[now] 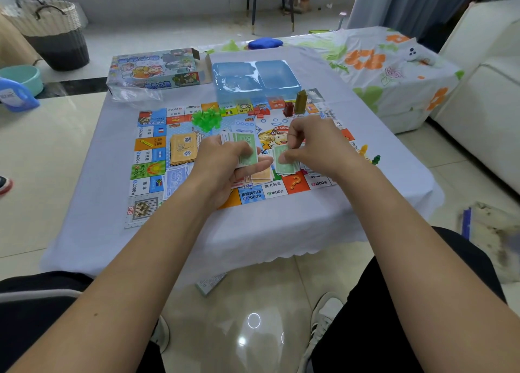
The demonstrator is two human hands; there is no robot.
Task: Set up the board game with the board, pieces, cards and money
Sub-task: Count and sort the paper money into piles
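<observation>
Two hands, one stack of play money

Both hands are over the middle of the board (pixel 149 158), which lies flat on the cloth-covered worktop (pixel 253 226), nearer its front edge. The left hand (pixel 225 161) grips a fanned stack of green notes (pixel 247 151), fingers curled under it and thumb on top. The right hand (pixel 312 144) pinches a single green note (pixel 282 161) just beside that stack, above a pile of green notes lying on the board.

Orange cards (pixel 183 150) sit in a pile on the board's left half, with pale blue notes (pixel 176 179) nearer the front-left corner. A heap of green houses (pixel 204 119) and a few red pieces (pixel 260 113) lie along the board's far edge, next to a red tower (pixel 289 109) and a taller olive one (pixel 300 102) (both upright). Beyond them the blue plastic tray (pixel 277 75) overlaps the board's far edge, and the game box (pixel 156 68) rests at the far-left corner of the worktop. Small yellow and green tokens (pixel 368 155) stand by the board's right edge.
</observation>
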